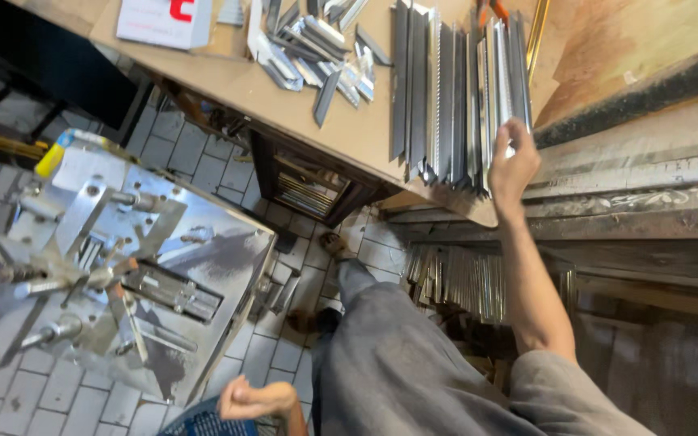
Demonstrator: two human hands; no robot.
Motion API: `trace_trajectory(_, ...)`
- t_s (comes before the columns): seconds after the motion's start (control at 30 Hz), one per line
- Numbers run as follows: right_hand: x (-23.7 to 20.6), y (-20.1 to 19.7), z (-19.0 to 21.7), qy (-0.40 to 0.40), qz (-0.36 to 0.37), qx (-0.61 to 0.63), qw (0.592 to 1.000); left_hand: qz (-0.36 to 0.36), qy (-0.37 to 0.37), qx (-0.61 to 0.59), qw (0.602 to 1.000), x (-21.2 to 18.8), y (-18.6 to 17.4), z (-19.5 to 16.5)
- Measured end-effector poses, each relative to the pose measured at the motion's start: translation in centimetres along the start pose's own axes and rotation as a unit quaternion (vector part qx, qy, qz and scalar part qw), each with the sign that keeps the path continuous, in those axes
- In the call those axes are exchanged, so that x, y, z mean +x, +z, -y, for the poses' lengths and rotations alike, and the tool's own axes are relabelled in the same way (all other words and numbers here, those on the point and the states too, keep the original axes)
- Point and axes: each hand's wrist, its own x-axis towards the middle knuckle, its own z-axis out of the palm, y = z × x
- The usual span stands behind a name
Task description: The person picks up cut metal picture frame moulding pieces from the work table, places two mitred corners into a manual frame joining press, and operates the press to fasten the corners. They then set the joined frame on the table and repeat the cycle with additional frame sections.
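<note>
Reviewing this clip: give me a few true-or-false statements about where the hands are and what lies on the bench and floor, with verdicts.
1. The right hand reaches the long metal strips at the edge of the wooden bench. True.
2. The left hand grips one of those strips. False: it is a closed fist low in the view, away from the bench; whether it holds anything cannot be told.
3. Shorter metal pieces lie in a loose pile on the bench. True.
4. The floor is bare concrete. False: it is tiled.
5. A steel press-like machine stands left of the person. True.
</note>
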Motion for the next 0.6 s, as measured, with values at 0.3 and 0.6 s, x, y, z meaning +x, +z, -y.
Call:
trace_trajectory(0.3, 9.3, 6.2, -4.6, -0.042, 0.106, -0.229, 0.967, 0.368, 0.131, -0.119, 0.913, 8.9, 19.9, -17.6)
trace_trajectory(0.6, 8.4, 4.2, -11.9, 0.051, 0.153, -0.170, 0.972, 0.480, 0.290, 0.137, 0.817, 9.0, 38.0, -22.7)
